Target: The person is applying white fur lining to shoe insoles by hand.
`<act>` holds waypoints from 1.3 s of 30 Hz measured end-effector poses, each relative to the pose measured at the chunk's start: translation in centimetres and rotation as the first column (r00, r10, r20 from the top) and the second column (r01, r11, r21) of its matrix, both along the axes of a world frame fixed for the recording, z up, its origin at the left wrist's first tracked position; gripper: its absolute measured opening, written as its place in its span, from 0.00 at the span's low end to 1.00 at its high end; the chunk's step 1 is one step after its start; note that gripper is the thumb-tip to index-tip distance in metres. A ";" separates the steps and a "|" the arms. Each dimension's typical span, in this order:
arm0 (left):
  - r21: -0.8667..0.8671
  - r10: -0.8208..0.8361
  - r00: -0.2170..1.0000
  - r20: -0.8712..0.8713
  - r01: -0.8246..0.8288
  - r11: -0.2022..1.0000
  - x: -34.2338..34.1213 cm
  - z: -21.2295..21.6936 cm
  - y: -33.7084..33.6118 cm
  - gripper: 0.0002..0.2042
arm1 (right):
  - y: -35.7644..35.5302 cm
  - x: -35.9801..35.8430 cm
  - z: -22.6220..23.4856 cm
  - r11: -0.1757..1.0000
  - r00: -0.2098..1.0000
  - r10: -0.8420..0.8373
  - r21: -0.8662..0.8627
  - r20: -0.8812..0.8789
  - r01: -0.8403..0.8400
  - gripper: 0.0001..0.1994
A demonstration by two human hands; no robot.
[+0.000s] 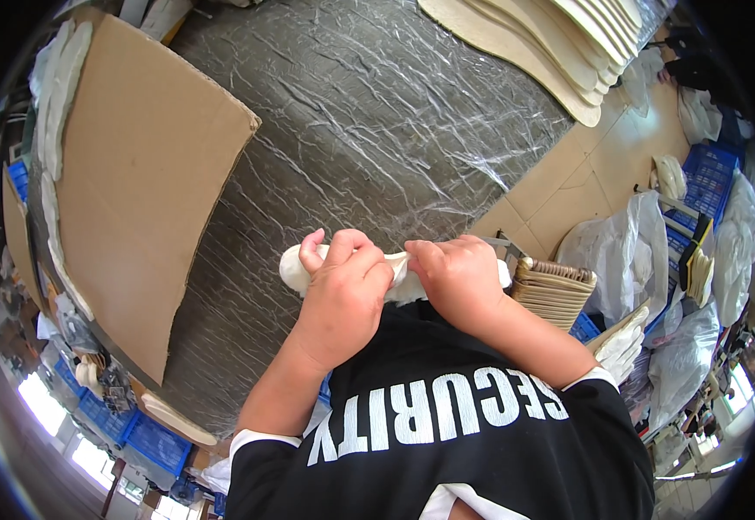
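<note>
Strip (292,270), cream-white, soft-looking, w/ rounded ends, puckered mid-length, held close in front of torso. Table (351,113) beyond has wrinkled clear film over dark top. Flat brown cardboard (143,173) on L; stacked cream insoles (533,48) far R; ribbed tan bundle (553,290) near R hand (457,270). L hand (347,282) & R hand both clamped on strip, partly hiding it, knuckles up, fingers near each other, elbows bent.
</note>
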State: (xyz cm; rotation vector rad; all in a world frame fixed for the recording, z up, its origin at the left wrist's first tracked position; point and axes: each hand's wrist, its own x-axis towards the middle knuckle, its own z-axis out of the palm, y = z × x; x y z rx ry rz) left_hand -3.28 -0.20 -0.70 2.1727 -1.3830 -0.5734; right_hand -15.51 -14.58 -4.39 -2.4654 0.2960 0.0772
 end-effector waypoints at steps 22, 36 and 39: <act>0.182 0.176 0.982 0.074 -0.187 0.965 0.7 -2.3 0.3 0.06 | -0.7 0.9 -1.0 0.979 0.860 0.197 -0.140 0.471 -0.148 0.12; 0.124 0.053 0.999 -0.006 -0.052 0.991 0.8 -2.1 0.8 0.06 | 0.0 0.8 -3.9 0.974 0.894 0.225 -0.114 0.387 -0.196 0.10; 0.072 0.047 0.998 -0.047 -0.043 0.996 1.4 -2.6 1.2 0.05 | -0.1 0.7 -3.8 0.977 0.911 0.215 -0.089 0.352 -0.195 0.10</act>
